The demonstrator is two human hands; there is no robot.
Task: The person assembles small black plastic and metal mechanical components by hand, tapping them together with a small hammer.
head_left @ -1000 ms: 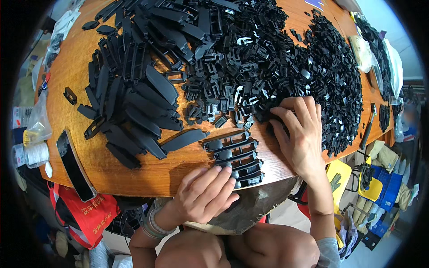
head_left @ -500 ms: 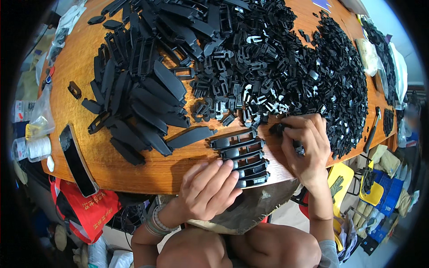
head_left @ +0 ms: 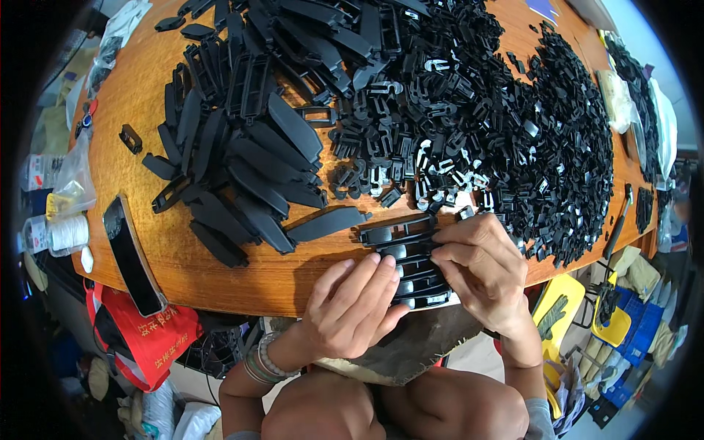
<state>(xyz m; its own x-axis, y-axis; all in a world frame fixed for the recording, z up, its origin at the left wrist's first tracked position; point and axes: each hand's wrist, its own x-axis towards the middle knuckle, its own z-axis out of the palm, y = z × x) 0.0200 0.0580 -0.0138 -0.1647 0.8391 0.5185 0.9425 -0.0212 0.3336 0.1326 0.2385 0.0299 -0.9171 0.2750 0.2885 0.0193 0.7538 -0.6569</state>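
Observation:
Several long black plastic frames with slots lie side by side as a row (head_left: 400,232) at the table's near edge. My left hand (head_left: 350,304) rests on the left ends of this row, its fingers stretched out and lying over the frames. At the row's right end, the thumb and fingers of my right hand (head_left: 484,271) are pinched together against the frames. Whatever sits between those fingertips is hidden. Just left of the row lies a single long black cover piece (head_left: 328,224). Beyond my right hand spreads a big heap of small black plastic clips (head_left: 469,132).
A pile of long black pieces (head_left: 257,154) covers the table's left middle. Farther left are a phone (head_left: 133,257), a clear plastic bag (head_left: 73,180) and a white spool (head_left: 67,235). A hammer-like tool (head_left: 618,222) lies at the right edge. A red bag (head_left: 147,337) hangs below.
My right hand has moved left and nearer, from the edge of the clip heap to the right end of the frame row. My left hand stays on the row. The view has shifted slightly.

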